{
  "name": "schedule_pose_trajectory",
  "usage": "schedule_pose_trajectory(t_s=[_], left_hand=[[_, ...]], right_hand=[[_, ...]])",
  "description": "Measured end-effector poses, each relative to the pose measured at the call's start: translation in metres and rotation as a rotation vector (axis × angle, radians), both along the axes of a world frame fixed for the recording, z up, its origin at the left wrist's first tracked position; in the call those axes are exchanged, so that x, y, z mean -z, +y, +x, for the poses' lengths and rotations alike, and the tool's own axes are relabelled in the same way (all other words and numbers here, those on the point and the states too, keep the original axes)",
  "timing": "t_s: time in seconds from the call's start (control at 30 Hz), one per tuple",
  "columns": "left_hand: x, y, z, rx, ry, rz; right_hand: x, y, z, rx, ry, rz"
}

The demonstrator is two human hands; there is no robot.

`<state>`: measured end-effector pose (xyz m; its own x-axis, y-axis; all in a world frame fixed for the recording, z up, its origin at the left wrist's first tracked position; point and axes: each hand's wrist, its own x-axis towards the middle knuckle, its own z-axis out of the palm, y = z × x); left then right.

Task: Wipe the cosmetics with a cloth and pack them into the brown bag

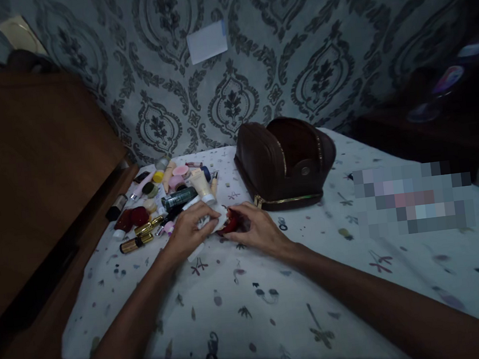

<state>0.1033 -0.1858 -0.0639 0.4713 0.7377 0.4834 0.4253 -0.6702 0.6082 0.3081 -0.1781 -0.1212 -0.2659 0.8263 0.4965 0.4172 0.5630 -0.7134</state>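
Observation:
Over the patterned white cloth, both hands meet in front of the cosmetics pile. Pinched in my left hand (190, 228) is a white wipe (222, 218), pressed against a small dark red container (229, 223). The fingers of my right hand (261, 231) close around that container from the right; its exact kind is hidden. Just behind my left hand stands a cream tube (200, 184) with a white cap. A dark green bottle (179, 198) lies to its left. Gold tubes (148, 225) rest left of my left hand.
A brown leather toiletry bag (263, 159) sits unzipped at the back right. Pink jars (181, 172) and a red rounded item (139, 216) are among the pile. A wooden cabinet (34, 168) borders the left side; the patterned wall (245, 81) rises behind. One patch at right is blurred out.

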Motion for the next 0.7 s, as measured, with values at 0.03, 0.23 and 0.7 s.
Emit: schedule_pose_trajectory(t_s=[0.03, 0.23, 0.7], left_hand=[[0.0, 0.001, -0.001, 0.022, 0.006, 0.01], [0.005, 0.005, -0.005, -0.007, 0.069, 0.043], [0.024, 0.018, -0.013, -0.203, 0.091, -0.167]], right_hand=[[0.001, 0.001, 0.0, 0.001, 0.024, -0.025], [0.008, 0.01, -0.001, -0.042, 0.237, -0.211], [0.003, 0.005, 0.0, -0.099, 0.155, -0.148]])
